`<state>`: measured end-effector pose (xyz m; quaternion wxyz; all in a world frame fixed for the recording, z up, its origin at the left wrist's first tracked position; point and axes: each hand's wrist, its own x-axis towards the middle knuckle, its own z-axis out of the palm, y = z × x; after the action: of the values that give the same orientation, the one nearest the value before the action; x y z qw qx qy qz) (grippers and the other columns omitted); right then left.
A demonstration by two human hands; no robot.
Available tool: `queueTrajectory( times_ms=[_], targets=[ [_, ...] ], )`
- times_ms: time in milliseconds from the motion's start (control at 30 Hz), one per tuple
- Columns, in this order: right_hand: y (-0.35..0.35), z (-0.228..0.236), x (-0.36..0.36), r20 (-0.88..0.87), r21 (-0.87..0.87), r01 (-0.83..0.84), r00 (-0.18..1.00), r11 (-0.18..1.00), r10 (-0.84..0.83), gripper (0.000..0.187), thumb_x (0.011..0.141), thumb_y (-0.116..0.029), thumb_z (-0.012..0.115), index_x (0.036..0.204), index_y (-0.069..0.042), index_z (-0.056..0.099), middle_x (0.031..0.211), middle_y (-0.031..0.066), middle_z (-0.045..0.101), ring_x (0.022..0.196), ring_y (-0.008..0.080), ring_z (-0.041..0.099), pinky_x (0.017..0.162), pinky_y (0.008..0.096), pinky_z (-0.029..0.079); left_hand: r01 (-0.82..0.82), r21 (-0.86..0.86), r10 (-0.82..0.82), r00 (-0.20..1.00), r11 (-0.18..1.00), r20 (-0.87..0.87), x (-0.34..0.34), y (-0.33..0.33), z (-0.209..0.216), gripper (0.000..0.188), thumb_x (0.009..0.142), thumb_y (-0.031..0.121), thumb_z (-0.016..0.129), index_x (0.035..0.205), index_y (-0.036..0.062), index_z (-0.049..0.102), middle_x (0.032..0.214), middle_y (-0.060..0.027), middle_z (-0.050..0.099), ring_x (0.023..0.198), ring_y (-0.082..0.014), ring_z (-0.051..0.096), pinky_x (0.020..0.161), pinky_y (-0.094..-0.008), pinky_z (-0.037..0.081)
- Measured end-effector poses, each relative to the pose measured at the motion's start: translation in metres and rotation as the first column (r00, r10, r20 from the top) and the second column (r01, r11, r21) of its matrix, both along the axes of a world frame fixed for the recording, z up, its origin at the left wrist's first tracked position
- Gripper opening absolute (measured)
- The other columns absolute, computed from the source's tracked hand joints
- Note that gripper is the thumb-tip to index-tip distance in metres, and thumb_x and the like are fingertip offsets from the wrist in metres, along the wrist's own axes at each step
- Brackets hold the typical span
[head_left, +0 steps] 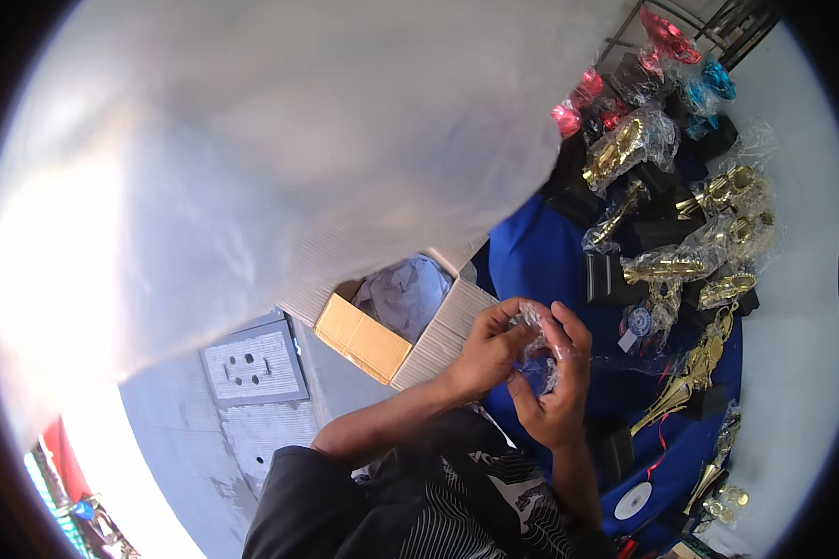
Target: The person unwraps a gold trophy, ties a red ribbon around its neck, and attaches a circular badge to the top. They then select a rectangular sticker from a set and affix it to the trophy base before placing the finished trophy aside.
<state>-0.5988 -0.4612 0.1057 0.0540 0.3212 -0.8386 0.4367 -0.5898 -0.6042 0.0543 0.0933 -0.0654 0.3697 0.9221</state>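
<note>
Between my two hands is a clear, shiny ring that looks like a roll of clear tape. My left hand pinches its near-left side, fingers closed. Curved round the other side, my right hand grips it with thumb and fingers. A thin clear strip seems to run rightward from the right hand. Just left of the hands stands an open cardboard box, its flaps spread, with crumpled pale paper inside. Blue cloth lies under and beyond the hands.
Several gold trophies on black bases, many wrapped in clear plastic, crowd the blue cloth at right. Red-topped and blue-topped trophies stand behind. A white disc lies near right. A large translucent sheet covers the upper left.
</note>
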Motion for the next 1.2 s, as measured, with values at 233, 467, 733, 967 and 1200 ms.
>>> queueTrajectory(
  times_ms=[233,467,733,967,1200],
  targets=[
    [0.015,0.009,0.0,0.223,0.127,-0.041,0.975,0.991,0.012,0.043,0.088,-0.011,0.073,0.126,0.006,0.064,0.114,0.0234,0.068,0.101,0.0353,0.069,0.089,0.0446,0.056,-0.176,-0.974,0.331,0.919,-0.142,-0.214,0.008,-0.105,-0.147,0.022,0.1,0.013,0.058,0.12,0.0045,0.066,0.129,-0.0202,0.062,0.113,-0.0303,0.062,0.089,-0.0446,0.054],
    [0.102,0.028,0.009,0.089,0.296,0.392,0.897,0.871,-0.434,0.035,0.097,-0.025,0.069,0.12,0.001,0.071,0.11,0.0167,0.074,0.1,0.0326,0.071,0.086,0.042,0.056,0.595,-0.745,0.105,0.797,-0.3,0.595,-0.011,-0.146,-0.245,0.033,0.099,0.03,0.059,0.124,0.0119,0.068,0.13,-0.0189,0.064,0.123,-0.0386,0.059,0.098,-0.0515,0.051],
    [0.203,0.007,0.047,0.028,0.487,0.51,0.802,0.709,-0.596,0.042,0.091,-0.024,0.073,0.121,0.002,0.062,0.123,0.0193,0.064,0.108,0.0352,0.064,0.09,0.0444,0.051,-0.285,-0.933,0.252,0.907,-0.217,-0.336,-0.025,-0.061,-0.119,0.02,0.094,0.022,0.066,0.108,0.011,0.076,0.104,-0.0134,0.072,0.097,-0.0328,0.069,0.082,-0.0463,0.055],
    [0.219,-0.012,0.105,0.231,0.302,0.635,0.675,0.711,-0.701,0.026,0.093,-0.023,0.074,0.11,-0.003,0.071,0.12,0.016,0.066,0.097,0.0341,0.072,0.082,0.0408,0.057,-0.242,-0.899,-0.366,0.851,0.365,-0.378,0.003,0.088,0.009,0.035,0.093,0.012,0.071,0.124,-0.0036,0.063,0.097,-0.0156,0.067,0.087,-0.0248,0.067,0.07,-0.035,0.052],
    [0.277,-0.009,0.163,0.333,0.191,0.578,0.722,0.794,-0.606,0.032,0.089,-0.024,0.078,0.115,-0.006,0.071,0.117,0.0135,0.068,0.102,0.0323,0.07,0.086,0.0411,0.057,0.011,-0.985,-0.839,0.527,0.171,-0.139,0.05,0.205,0.027,0.096,0.076,0.044,0.089,0.147,-0.0056,0.046,0.125,-0.0266,0.063,0.115,-0.0425,0.064,0.099,-0.0481,0.052]
  ],
)
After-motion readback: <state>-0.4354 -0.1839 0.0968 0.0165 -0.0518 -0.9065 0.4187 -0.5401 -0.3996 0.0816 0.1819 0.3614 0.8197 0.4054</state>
